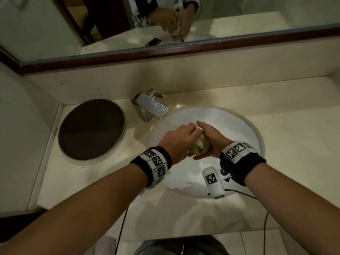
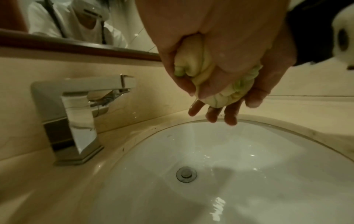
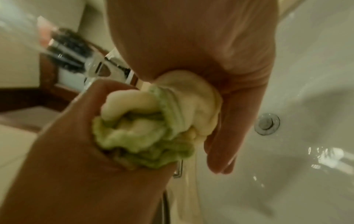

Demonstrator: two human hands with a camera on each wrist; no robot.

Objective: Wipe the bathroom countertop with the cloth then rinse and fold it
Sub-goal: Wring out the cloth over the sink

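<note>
Over the white sink basin both hands squeeze a wet, bunched yellow-green cloth. My left hand curls its fingers round the cloth's left part. My right hand cups the cloth from the right, with its thumb wrapped over it and its fingers reaching past it. In the right wrist view the twisted cloth bulges between the left hand and the right palm, and water runs down from it. The beige countertop surrounds the basin.
A chrome faucet stands at the basin's back left, close to the hands. A round dark brown tray lies on the counter to the left. The drain sits below the hands. A wood-framed mirror runs along the back wall.
</note>
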